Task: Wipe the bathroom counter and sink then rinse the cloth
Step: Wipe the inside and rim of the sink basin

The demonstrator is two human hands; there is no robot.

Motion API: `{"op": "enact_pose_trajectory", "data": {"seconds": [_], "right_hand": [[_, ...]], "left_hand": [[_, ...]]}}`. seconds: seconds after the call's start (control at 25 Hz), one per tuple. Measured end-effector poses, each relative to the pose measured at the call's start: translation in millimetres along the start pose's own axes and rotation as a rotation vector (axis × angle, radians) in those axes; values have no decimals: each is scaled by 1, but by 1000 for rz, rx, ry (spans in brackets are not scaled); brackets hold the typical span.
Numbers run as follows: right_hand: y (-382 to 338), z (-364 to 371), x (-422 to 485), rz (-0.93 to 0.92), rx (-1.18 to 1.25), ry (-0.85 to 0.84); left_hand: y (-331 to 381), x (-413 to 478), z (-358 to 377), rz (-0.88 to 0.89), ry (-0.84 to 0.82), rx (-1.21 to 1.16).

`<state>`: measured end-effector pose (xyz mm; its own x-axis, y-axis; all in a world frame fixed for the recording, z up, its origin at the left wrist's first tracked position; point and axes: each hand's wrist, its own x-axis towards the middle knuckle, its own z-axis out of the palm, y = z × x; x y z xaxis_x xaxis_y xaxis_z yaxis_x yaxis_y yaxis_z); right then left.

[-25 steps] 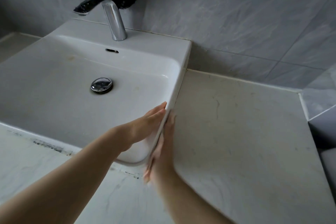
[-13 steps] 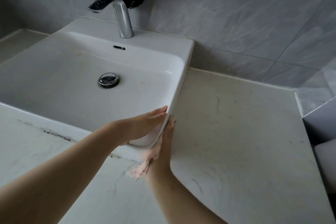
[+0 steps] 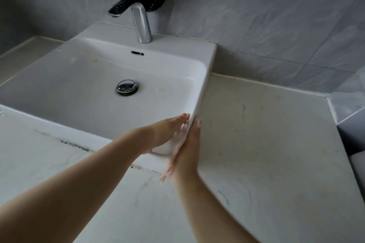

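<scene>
The sink (image 3: pixel 203 89), right rim running front to back, lies between the hands near its front corner. The left hand (image 3: pixel 169 132) is flat on the inner wall. The right hand (image 3: pixel 190 144) is flat outside, over the counter (image 3: pixel 266 144). Fingers straight; contact probable, though blurred.

Bare forearms (image 3: pixel 83 171), bare left grip (image 3: pixel 167 131), right grip (image 3: pixel 188 149)

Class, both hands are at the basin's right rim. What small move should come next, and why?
Probably slide the left hand and right hand along the basin rim toward the tap: flat-fingered, they sandwich it only near the front corner.
</scene>
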<state>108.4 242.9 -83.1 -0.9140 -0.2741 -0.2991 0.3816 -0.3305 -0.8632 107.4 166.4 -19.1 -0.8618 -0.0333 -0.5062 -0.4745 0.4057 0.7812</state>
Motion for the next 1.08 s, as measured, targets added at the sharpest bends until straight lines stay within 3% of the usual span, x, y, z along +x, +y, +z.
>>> {"op": "enact_pose_trajectory", "data": {"seconds": [0.12, 0.2, 0.28, 0.4, 0.52, 0.56, 0.64, 0.76, 0.8, 1.0, 1.08], "right_hand": [[-20, -3, 38, 47, -4, 82], [-3, 4, 10, -74, 169, 83], [28, 18, -27, -210, 168, 145], [26, 28, -26, -264, 256, 314], [2, 16, -6, -60, 499, 253], [5, 18, -8, -80, 508, 317], [29, 33, -18, -225, 450, 485], [67, 65, -26, -172, 217, 754], [62, 72, -25, -204, 271, 869], [18, 55, -15, -317, 563, 835], [26, 74, -23, -322, 550, 879]], "left_hand": [[5, -10, -4, 23, -45, 91], [-6, -19, -15, 48, -59, 476], [-12, -31, -26, 116, -67, 749], [-23, -40, -42, 186, -144, 811], [-43, -43, -70, 239, -168, 853], [-50, -45, -79, 261, -167, 862], [-62, -51, -92, 336, -116, 875], [-72, -61, -99, 504, 25, 949], [-77, -64, -104, 517, 53, 981], [-114, -77, -149, 500, 296, 994], [-121, -79, -150, 549, 349, 978]]}}
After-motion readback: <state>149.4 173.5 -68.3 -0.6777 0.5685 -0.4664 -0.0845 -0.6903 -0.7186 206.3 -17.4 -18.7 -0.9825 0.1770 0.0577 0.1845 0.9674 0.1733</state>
